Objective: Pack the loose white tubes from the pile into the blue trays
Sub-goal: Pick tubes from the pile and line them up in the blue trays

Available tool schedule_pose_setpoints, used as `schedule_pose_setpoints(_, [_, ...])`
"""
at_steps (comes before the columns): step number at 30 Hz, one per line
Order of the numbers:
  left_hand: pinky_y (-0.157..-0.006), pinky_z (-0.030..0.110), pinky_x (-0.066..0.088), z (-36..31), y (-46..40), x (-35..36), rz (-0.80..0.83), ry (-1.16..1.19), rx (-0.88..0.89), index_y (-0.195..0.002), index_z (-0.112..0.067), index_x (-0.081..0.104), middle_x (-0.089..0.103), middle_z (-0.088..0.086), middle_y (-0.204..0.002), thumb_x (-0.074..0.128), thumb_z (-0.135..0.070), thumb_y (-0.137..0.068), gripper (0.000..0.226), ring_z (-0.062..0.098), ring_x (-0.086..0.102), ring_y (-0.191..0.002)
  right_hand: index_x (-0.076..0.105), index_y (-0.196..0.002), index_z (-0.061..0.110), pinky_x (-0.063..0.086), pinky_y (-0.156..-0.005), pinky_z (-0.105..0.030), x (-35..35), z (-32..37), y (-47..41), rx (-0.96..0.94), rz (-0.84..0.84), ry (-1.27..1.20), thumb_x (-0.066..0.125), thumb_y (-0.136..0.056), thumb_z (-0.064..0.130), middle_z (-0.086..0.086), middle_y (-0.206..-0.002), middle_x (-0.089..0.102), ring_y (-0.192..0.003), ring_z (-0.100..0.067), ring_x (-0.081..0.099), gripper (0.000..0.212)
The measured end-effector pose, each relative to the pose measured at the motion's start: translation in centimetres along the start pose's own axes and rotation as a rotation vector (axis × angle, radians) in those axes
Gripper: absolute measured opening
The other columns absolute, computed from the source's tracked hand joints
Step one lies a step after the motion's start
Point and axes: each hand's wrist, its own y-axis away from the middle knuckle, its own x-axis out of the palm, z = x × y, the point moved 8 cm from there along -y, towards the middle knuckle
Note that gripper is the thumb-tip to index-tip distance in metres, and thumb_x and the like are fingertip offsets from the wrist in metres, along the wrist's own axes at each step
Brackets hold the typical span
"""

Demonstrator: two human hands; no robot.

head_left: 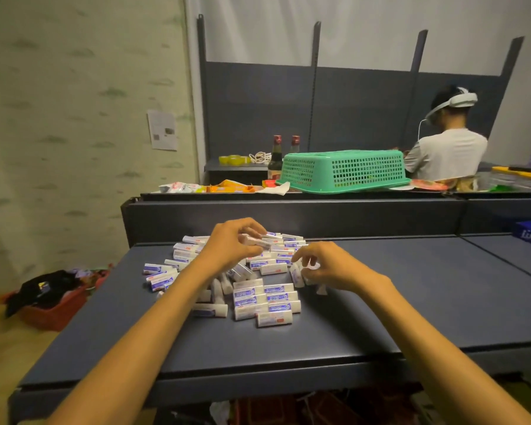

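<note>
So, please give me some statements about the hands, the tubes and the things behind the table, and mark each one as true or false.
1. The left hand holds a white tube above the pile. True.
2. The right hand lies flat and holds nothing. False: its fingers pinch tubes at the right edge of the pile.
3. The green basket stands upside down on the counter behind. True.
4. The tubes already lie in blue trays. False: they lie loose on the grey table.
5. Two dark bottles stand left of the basket. True.
</note>
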Motion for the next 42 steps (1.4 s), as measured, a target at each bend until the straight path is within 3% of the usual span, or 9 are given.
schedule_pose_setpoints(5, [-0.086,0.027,0.051,0.7,0.2,-0.8,-0.071,-0.018,0.036,-0.099,-0.027,0.073,0.068,-0.006,-0.108,0.074,-0.012,-0.079,0.025,0.01,0.062,-0.099,0.066,-0.116,0.028,0.051,-0.054,-0.016,1.6,0.4,-0.6,0.006,0.12,0.002,0.06,-0.092,0.028,0.006,-0.097,0.06,-0.078,-0.02,0.064,0.025])
schedule_pose_setpoints(7, [-0.086,0.029,0.055,0.8,0.4,-1.0,-0.086,-0.038,0.072,-0.099,-0.027,0.073,0.07,-0.007,-0.104,0.074,-0.015,-0.08,0.023,0.009,0.064,-0.095,0.068,-0.116,0.028,0.05,-0.055,-0.015,1.9,0.6,-0.7,0.003,0.126,0.048,0.057,-0.093,0.033,0.006,-0.101,0.064,-0.078,-0.018,0.064,0.025])
schedule_pose_setpoints(10, [-0.079,0.019,0.053,0.5,0.5,-1.1,-0.097,-0.077,0.132,-0.103,-0.025,0.073,0.071,-0.007,-0.102,0.073,-0.02,-0.083,0.021,0.006,0.064,-0.091,0.067,-0.116,0.031,0.054,-0.067,-0.019,2.1,0.8,-1.1,0.004,0.118,0.097,0.052,-0.095,0.041,0.005,-0.106,0.068,-0.082,-0.016,0.066,0.027])
schedule_pose_setpoints(16, [-0.077,0.018,0.053,1.0,0.5,-1.4,-0.107,-0.174,0.187,-0.108,-0.017,0.072,0.073,-0.002,-0.1,0.075,-0.02,-0.081,0.027,0.007,0.065,-0.085,0.063,-0.102,0.033,0.053,-0.054,-0.018,2.4,0.5,-1.4,0.075,0.084,0.001,0.06,-0.086,0.057,0.006,-0.099,0.067,-0.078,-0.015,0.063,0.028])
schedule_pose_setpoints(23, [-0.084,0.024,0.055,1.7,0.6,-1.5,-0.076,-0.232,0.194,-0.115,-0.015,0.069,0.071,0.0,-0.108,0.071,-0.008,-0.08,0.036,0.009,0.064,-0.092,0.061,-0.093,0.033,0.06,-0.057,-0.031,2.0,0.0,-1.6,0.162,-0.043,-0.031,0.064,-0.082,0.059,0.006,-0.089,0.066,-0.076,-0.013,0.063,0.028])
schedule_pose_setpoints(28, [-0.09,0.028,0.054,1.8,0.5,-1.8,-0.08,-0.234,0.212,-0.116,-0.016,0.068,0.07,0.0,-0.112,0.071,-0.005,-0.079,0.039,0.01,0.063,-0.098,0.06,-0.093,0.032,0.055,-0.072,-0.031,2.0,0.2,-2.2,0.193,-0.06,0.063,0.063,-0.081,0.06,0.005,-0.102,0.068,-0.085,-0.013,0.06,0.03])
schedule_pose_setpoints(33, [-0.091,0.028,0.053,1.5,0.6,-1.8,-0.092,-0.246,0.246,-0.115,-0.015,0.068,0.069,0.001,-0.112,0.071,-0.004,-0.079,0.038,0.011,0.063,-0.099,0.058,-0.091,0.034,0.049,-0.07,-0.027,2.0,0.3,-2.3,0.228,-0.071,0.109,0.067,-0.076,0.063,0.005,-0.108,0.066,-0.086,-0.013,0.055,0.034])
schedule_pose_setpoints(38, [-0.089,0.026,0.054,1.5,0.8,-1.9,-0.092,-0.248,0.263,-0.115,-0.015,0.068,0.07,0.0,-0.111,0.071,-0.006,-0.079,0.038,0.01,0.063,-0.097,0.056,-0.095,0.033,0.059,-0.068,-0.032,1.9,-0.2,-1.9,0.274,-0.071,0.05,0.072,-0.077,0.048,0.004,-0.103,0.066,-0.082,-0.012,0.061,0.028])
schedule_pose_setpoints(42, [-0.087,0.023,0.053,1.4,0.8,-2.1,-0.093,-0.239,0.263,-0.116,-0.015,0.068,0.069,0.0,-0.111,0.072,-0.008,-0.08,0.037,0.009,0.062,-0.096,0.056,-0.109,0.031,0.059,-0.068,-0.033,1.0,-1.7,-1.2,0.307,-0.131,-0.106,0.075,-0.077,0.039,0.005,-0.099,0.065,-0.076,-0.012,0.065,0.038])
